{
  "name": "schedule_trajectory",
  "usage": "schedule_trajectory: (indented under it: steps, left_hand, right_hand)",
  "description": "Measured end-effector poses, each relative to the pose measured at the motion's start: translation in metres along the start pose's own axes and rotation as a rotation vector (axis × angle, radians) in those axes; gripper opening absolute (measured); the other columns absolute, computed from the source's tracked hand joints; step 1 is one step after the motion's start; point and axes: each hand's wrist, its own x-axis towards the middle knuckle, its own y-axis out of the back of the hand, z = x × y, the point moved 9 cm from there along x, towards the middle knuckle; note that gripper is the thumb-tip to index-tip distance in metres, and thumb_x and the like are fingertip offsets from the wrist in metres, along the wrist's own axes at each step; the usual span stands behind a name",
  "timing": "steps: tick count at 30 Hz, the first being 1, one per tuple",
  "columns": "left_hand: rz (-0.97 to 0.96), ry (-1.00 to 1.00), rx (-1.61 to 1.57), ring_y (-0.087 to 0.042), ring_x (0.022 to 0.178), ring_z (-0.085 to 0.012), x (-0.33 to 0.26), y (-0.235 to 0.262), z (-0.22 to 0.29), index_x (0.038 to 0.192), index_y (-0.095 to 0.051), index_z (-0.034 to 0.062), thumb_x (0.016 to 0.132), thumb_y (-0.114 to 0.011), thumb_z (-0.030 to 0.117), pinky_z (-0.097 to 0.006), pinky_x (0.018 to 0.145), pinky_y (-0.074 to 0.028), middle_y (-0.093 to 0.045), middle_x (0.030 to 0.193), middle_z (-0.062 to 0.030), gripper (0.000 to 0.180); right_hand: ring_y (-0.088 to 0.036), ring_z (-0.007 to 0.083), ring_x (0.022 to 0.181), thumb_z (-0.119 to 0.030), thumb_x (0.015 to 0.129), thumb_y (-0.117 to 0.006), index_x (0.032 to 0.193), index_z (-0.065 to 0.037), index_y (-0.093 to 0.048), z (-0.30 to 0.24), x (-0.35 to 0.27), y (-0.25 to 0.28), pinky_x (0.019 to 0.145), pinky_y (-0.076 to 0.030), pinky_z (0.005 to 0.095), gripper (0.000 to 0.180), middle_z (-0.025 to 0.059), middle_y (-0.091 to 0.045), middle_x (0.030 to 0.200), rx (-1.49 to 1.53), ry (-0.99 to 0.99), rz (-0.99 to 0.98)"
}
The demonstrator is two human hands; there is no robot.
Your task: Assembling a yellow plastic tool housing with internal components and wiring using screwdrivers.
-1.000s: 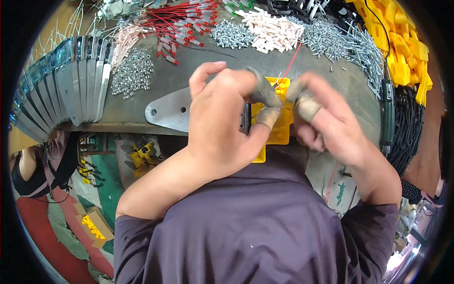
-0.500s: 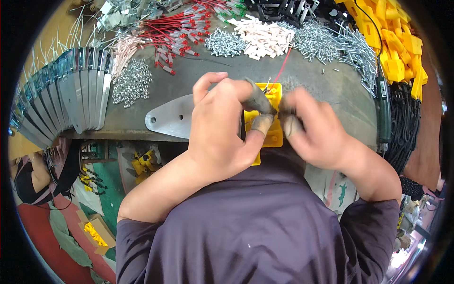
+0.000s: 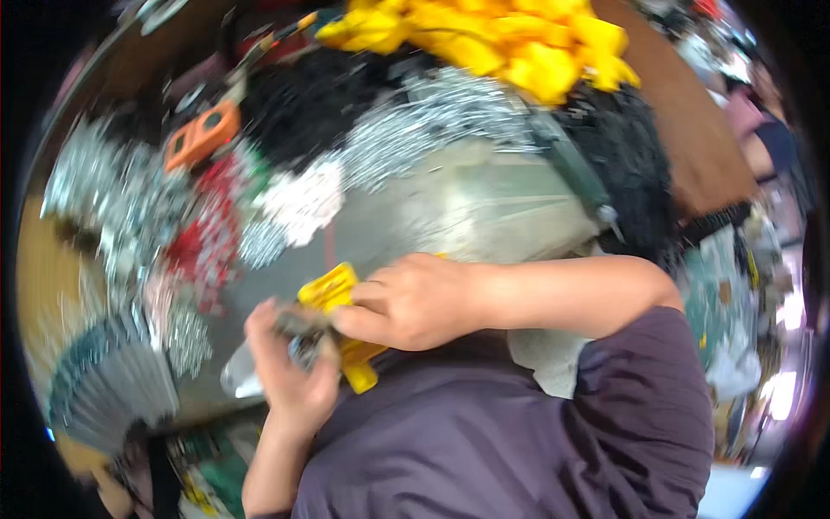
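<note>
A yellow plastic housing [image 3: 327, 289] lies at the front of the bench, with a thin red wire [image 3: 329, 246] rising behind it. My right hand [image 3: 415, 298] reaches across from the right and has its curled fingers closed on the housing. My left hand [image 3: 298, 372] is beside it, thumb and fingers bent toward each other around a small grey-blue thing, too blurred to name. Dark grey wraps cover some left fingertips. A pale metal plate [image 3: 242, 372] lies left of that hand, partly hidden by it.
Small white pieces [image 3: 303, 203], grey screws [image 3: 432, 112], red-wired parts [image 3: 203, 233] and nuts [image 3: 188, 342] lie in heaps. Yellow housings [image 3: 510, 43] fill the back. An orange device [image 3: 201, 136] lies at back left; fanned metal plates [image 3: 112, 381] stand at left. A power screwdriver [image 3: 571, 164] lies at right.
The view has swung to the right and blurred, so the bench appears shifted left. My right forearm now lies sideways across my front. Both hands stay by the yellow housing.
</note>
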Motion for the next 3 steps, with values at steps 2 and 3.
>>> schedule_trajectory:
  steps: [2, 3]
  left_hand:
    - [-0.012, -0.297, 0.212, -0.058, 0.1, -0.0286, -0.003, 0.0, 0.017, 0.132, -0.035, 0.0045, 0.074, -0.066, -0.003, -0.048, 0.111, -0.024, -0.053, 0.111, -0.014, 0.066]
    - [0.002, -0.374, 0.218, -0.058, 0.103, -0.0291, -0.001, 0.006, 0.026, 0.134, -0.035, 0.009, 0.074, -0.067, -0.003, -0.049, 0.113, -0.02, -0.054, 0.114, -0.014, 0.069]
  right_hand:
    - [-0.066, 0.0341, 0.071, -0.021, 0.085, -0.06, 0.104, -0.009, -0.054, 0.026, -0.01, 0.02, 0.056, -0.051, 0.0469, 0.023, 0.0139, -0.064, 0.084, -0.145, -0.232, 0.078]
    - [-0.066, 0.0341, 0.071, -0.021, 0.085, -0.06, 0.104, -0.009, -0.054, 0.027, -0.01, 0.026, 0.056, -0.051, 0.0469, 0.023, 0.0139, -0.064, 0.084, -0.165, -0.253, 0.098]
